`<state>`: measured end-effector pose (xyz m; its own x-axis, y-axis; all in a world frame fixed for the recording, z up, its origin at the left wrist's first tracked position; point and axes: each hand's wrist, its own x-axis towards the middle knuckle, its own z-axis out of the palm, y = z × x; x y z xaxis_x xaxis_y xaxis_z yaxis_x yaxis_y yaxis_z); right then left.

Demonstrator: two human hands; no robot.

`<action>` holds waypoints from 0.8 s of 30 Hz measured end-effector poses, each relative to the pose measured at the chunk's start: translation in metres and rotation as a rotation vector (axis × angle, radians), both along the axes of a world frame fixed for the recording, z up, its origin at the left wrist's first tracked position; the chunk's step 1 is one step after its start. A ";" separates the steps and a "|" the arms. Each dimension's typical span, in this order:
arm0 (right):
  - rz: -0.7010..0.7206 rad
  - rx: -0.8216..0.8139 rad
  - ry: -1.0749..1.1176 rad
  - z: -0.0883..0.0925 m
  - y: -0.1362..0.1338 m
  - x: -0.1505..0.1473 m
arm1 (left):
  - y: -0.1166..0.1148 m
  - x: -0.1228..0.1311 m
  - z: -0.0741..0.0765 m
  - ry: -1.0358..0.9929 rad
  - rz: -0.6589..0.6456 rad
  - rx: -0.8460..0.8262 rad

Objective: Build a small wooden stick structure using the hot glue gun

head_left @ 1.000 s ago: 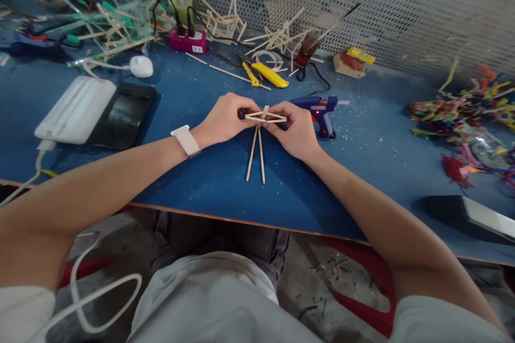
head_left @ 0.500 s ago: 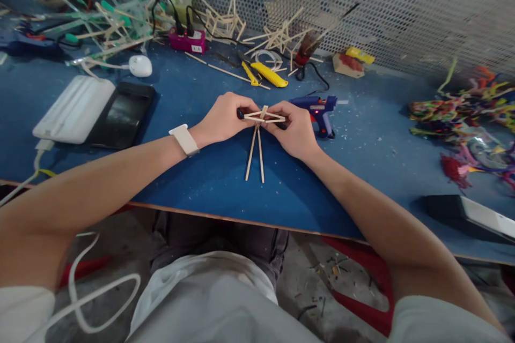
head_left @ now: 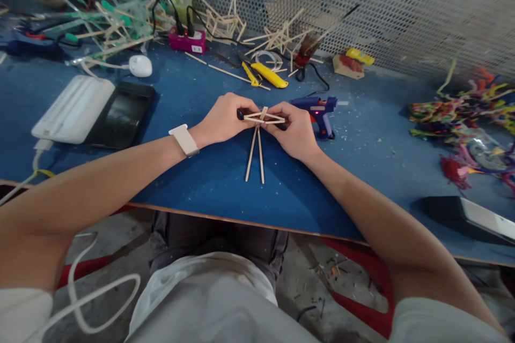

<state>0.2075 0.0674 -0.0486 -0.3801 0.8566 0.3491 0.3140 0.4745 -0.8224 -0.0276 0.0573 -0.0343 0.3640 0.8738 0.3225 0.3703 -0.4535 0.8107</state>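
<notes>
Between my two hands is a small figure of pale wooden sticks [head_left: 263, 116], with a flat diamond of sticks on top and two longer sticks spreading down toward me like legs. My left hand [head_left: 228, 117] pinches its left side; a small dark object shows by the fingers. On the opposite side, my right hand [head_left: 293, 131] pinches the diamond's right end. Some fingertips are hidden behind the sticks. Just past my right hand lies a blue hot glue gun [head_left: 321, 112] with a small red light showing.
Behind my hands lie a yellow utility knife [head_left: 269, 74], yellow-handled pliers [head_left: 251, 73] and piles of sticks [head_left: 223, 24]. A pink power strip [head_left: 187, 41] stands at the back. A white power bank [head_left: 72, 110] and black phone [head_left: 123, 115] are left, colourful yarn [head_left: 454, 118] right.
Hardly anything differs. Both hands keep their hold on the stick figure, and the view has shifted very slightly.
</notes>
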 end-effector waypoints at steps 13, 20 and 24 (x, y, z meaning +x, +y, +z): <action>-0.003 0.032 -0.008 -0.002 0.002 0.001 | 0.001 0.000 -0.001 0.000 -0.001 0.010; -0.005 0.036 -0.004 -0.001 0.001 0.001 | 0.000 0.000 -0.002 -0.012 -0.003 0.025; -0.008 0.047 -0.012 -0.001 0.000 0.001 | 0.001 0.000 -0.003 -0.010 -0.002 0.024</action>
